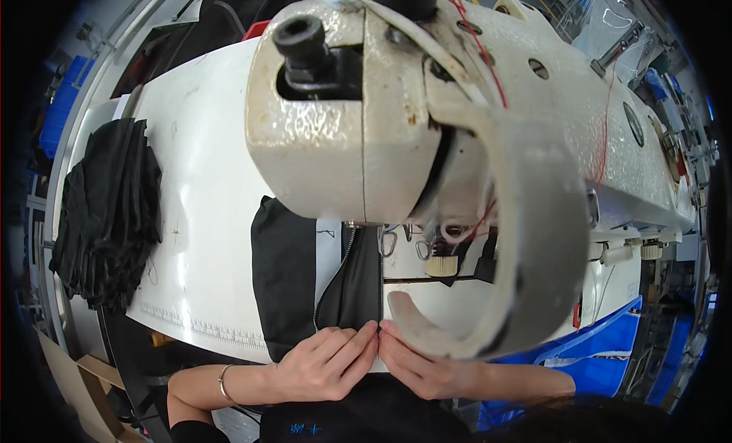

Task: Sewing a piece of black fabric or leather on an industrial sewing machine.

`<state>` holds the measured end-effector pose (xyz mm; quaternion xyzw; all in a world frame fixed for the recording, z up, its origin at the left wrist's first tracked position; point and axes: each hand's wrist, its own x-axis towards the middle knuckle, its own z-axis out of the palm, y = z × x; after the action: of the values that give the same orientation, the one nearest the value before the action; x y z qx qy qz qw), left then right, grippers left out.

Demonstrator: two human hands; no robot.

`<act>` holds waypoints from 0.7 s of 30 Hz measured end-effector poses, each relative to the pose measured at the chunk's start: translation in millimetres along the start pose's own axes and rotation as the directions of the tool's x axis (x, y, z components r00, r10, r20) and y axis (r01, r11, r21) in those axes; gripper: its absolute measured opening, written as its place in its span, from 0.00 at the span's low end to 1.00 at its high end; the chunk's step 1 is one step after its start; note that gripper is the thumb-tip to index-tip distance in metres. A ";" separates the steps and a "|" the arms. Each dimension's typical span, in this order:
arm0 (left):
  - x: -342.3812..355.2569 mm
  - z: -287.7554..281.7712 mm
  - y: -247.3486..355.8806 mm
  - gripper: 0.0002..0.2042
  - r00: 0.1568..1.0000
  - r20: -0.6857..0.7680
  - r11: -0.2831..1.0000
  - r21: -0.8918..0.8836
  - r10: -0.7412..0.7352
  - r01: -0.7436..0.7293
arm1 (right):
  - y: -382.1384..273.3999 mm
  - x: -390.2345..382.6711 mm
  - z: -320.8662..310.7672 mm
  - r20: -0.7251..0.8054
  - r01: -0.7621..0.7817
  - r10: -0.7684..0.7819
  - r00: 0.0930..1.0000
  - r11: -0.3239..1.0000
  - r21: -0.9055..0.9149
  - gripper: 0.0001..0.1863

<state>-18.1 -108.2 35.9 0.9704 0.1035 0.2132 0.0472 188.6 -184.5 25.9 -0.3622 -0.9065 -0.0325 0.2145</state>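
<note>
A piece of black fabric (284, 290) lies flat under the head of a sewing machine (313, 161), its far part hidden beneath it. A pale grey strip (326, 256) runs lengthwise along the cloth, with a thin, silvery, ribbed line (333, 279) curving beside it. At the near right corner of the cloth, my left hand (328, 364) is closed, fingertips pinching the edge. My right hand (423, 368) meets it there, thumb and fingers pressed together on the same edge. The machine's curved grey guard partly covers the view just above my right hand.
On the left of the white table (206, 214) sits a stack of black fabric pieces (110, 214). A printed ruler scale (206, 327) follows the near table edge. Red thread (488, 62) hangs over the machine. Blue material (602, 351) is at the right, a cardboard box (80, 390) at lower left.
</note>
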 end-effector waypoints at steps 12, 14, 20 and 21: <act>31.2 11.1 -75.8 0.15 0.999 0.000 0.997 -0.067 -0.032 0.032 | 67.5 16.7 27.3 0.105 -0.299 0.282 0.954 0.851 0.431 0.11; 30.6 16.9 -86.8 0.14 0.998 0.038 0.997 -0.054 -0.045 0.047 | 74.8 17.0 39.0 0.204 -0.388 0.337 0.919 0.688 0.613 0.13; 20.0 21.5 -101.6 0.14 0.978 0.095 0.968 -0.153 -0.185 0.198 | 80.3 18.4 63.7 -0.129 -0.123 0.131 0.983 0.990 0.071 0.05; 18.9 20.3 -99.5 0.14 0.967 0.084 0.942 -0.219 -0.241 0.254 | 79.9 17.4 62.5 -0.127 -0.132 0.141 0.982 0.988 0.081 0.05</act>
<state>-10.7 -8.1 11.7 0.9434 0.1981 0.1889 0.1872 208.1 -101.1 -31.2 -0.4128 -0.8638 -0.0090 0.2887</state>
